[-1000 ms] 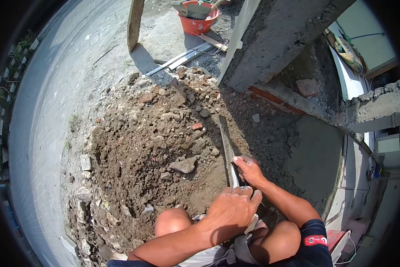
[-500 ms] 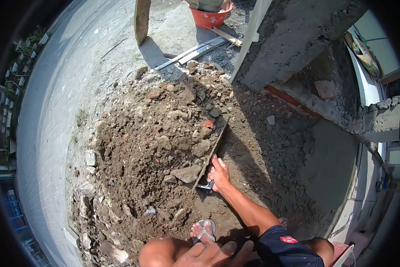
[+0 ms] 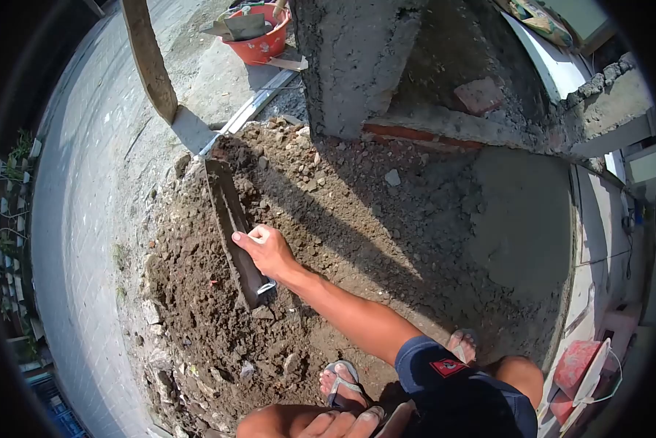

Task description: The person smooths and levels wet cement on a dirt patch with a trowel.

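My right hand (image 3: 266, 254) is closed on the handle of a long, dirty float (image 3: 233, 226). The float stands tilted on edge over the heap of soil and rubble (image 3: 196, 270), its handle side facing right. Near the bottom edge, my left hand (image 3: 346, 425) rests by my bent knee; its fingers are partly visible and look spread, with nothing seen in them. One sandalled foot (image 3: 340, 383) is on the soil just above that hand.
A red bucket (image 3: 258, 45) with tools stands at the top, near an upright wooden board (image 3: 151, 69). A concrete column (image 3: 357, 66) rises from a low wall (image 3: 452, 128). Smooth wet cement (image 3: 529, 219) lies at right, with pale strips (image 3: 251, 109) beyond the heap.
My right hand has moved the float left and away across the heap and turned it, so its inner face now shows. The view has shifted right. My left hand stays near my knee.
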`<state>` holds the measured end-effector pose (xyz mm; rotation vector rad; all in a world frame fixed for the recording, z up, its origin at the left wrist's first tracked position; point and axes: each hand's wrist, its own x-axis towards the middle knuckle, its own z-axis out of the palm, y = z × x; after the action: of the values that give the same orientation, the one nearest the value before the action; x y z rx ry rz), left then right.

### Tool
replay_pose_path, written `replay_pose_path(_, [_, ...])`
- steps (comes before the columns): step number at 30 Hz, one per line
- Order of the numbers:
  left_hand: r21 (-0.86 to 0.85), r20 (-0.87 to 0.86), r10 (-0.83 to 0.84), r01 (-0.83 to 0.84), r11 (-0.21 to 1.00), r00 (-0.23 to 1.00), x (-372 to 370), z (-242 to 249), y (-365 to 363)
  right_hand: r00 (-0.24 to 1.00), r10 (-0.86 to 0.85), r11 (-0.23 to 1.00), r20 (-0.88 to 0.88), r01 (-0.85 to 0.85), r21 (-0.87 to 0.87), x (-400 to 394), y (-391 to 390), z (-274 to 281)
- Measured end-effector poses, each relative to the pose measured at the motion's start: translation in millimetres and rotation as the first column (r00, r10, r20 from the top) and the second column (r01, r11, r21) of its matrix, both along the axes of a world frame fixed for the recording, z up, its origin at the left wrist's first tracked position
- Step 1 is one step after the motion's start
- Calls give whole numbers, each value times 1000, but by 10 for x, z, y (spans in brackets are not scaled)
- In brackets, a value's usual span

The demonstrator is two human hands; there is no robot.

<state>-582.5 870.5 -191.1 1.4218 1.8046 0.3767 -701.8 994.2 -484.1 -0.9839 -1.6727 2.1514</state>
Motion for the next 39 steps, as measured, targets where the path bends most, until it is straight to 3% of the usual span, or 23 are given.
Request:
replay_pose_path(1, [6,7,2,-2,1000,1000,20,-21,-8,1000,-9,1000,20,10,-26,331,71,71])
replay_pose_path(3, [27,16,-13,13,1000,1000,42,-79,-13,963,-269,961,-3,268,-61,860,107,-129])
replay_pose_path(4, [32,18,-24,23,999,1000,52,-103,-21,941,-326,927,91,337,-163,1111,166,-116])
replay_pose_path(5, [35,18,-38,37,999,999,56,-118,-34,898,-438,891,53,441,-107,1236,122,-411])
replay_pose_path(7, [46,24,-78,77,996,997,104,-74,-39,896,-401,833,192,444,-331,1267,11,-303])
replay_pose_path(9, [76,22,-159,157,985,987,107,-56,34,985,-137,945,105,162,-284,1119,-225,-274])
replay_pose_path(11, [99,19,-234,231,968,972,110,-15,128,975,-39,997,-217,24,-75,965,-348,-66])
replay_pose_path(13, [112,5,-283,280,953,959,129,147,190,978,40,994,-206,-18,103,965,-200,287])
replay_pose_path(15, [15,64,-332,332,943,941,131,93,409,961,274,959,-24,-272,80,1173,194,483])
replay_pose_path(17, [-104,60,-489,493,864,870,134,-31,620,985,173,921,26,-171,349,1577,482,702])
replay_pose_path(19, [117,114,-554,543,832,825,172,-260,755,942,279,848,185,-332,414,2070,947,917])
replay_pose_path(21, [12,67,-719,720,693,691,202,-598,979,783,223,707,580,-540,458,2712,1288,1282])
replay_pose_path(22, [-39,84,-710,714,699,699,240,-681,1100,711,179,713,680,-570,408,3087,1381,1595])
replay_pose_path(23, [-88,99,-697,704,704,710,284,-757,1222,711,79,671,699,-556,490,3468,1452,1698])
replay_pose_path(25, [-58,22,-725,725,687,689,309,-1021,1454,582,-77,705,810,-543,457,4228,1487,2024])
replay_pose_path(27, [-52,-58,-665,663,747,744,311,-1300,1688,361,-242,761,900,-505,407,4897,1366,2401])
replay_pose_path(28, [-35,-68,-677,676,736,733,292,-1461,1803,282,-327,797,902,-430,423,5224,1221,2546])
replay_pose_path(30, [-61,122,-573,582,811,811,262,-1783,2002,87,-400,866,912,-289,408,5861,906,2663])
replay_pose_path(33, [-165,295,-451,510,844,842,312,-2087,2240,-71,-560,828,826,-18,560,6728,107,2497])
replay_pose_path(34, [-125,245,-466,505,854,850,323,-2222,2294,-122,-585,801,802,69,595,6948,-163,2436])
replay_pose_path(36, [-127,245,-457,495,859,855,278,-2541,2360,-235,-590,764,772,145,628,7443,-686,2062])
replay_pose_path(38, [-146,233,-429,468,872,873,262,-2649,2376,-382,-459,757,802,305,578,7585,-1017,1910])
replay_pose_path(39, [-160,227,-428,467,869,875,234,-2741,2380,-386,-467,733,795,334,593,7707,-1196,1760])
